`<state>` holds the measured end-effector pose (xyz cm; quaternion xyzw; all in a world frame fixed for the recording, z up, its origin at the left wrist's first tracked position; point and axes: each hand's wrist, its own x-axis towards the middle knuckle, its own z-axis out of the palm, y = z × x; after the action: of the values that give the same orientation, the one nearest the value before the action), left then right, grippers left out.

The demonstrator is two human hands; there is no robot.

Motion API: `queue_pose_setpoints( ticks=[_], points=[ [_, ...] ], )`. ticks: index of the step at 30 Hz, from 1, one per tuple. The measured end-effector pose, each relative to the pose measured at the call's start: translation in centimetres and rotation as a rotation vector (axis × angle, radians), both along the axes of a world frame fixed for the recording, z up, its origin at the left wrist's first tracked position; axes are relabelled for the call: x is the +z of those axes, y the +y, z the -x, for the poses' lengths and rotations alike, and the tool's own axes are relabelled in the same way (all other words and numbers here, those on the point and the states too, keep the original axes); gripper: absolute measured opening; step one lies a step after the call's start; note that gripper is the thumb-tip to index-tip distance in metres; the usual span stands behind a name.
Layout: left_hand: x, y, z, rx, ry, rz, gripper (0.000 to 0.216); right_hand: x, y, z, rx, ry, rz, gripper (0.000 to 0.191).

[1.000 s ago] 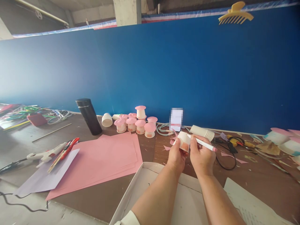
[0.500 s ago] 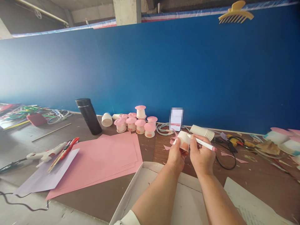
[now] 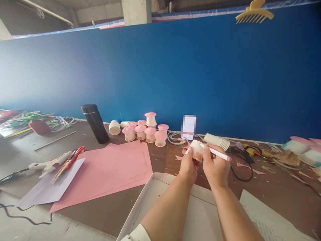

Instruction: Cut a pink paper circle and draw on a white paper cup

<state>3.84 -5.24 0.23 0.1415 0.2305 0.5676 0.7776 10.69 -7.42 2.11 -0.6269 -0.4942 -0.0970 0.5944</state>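
My left hand is closed around a small white paper cup, tilted, with a pinkish-orange coloured patch on its side. A white marker with a pink end is pinched in my right hand; its tip is at the cup's right side, though I cannot tell if it touches. Behind and left of my hands stand several paper cups with pink paper tops, one stacked above the others. A nested stack of white cups lies on its side just beyond my right hand.
A shallow white box lies under my forearms. Pink paper sheets, a glue gun, a red utility knife and a black bottle are to the left. A phone leans against the blue partition; cables and scraps lie right.
Both hands keep their hold on the cup and marker in nearly the same place. The view has shifted very slightly.
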Motion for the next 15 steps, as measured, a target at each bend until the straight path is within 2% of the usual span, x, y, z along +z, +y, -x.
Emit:
queue_pose_setpoints(
  ticks=[15],
  points=[
    [-0.15,0.11,-0.07,0.006,-0.016,0.036,0.026,-0.29,0.07,0.0,-0.013,-0.007,0.009,0.031]
  ],
)
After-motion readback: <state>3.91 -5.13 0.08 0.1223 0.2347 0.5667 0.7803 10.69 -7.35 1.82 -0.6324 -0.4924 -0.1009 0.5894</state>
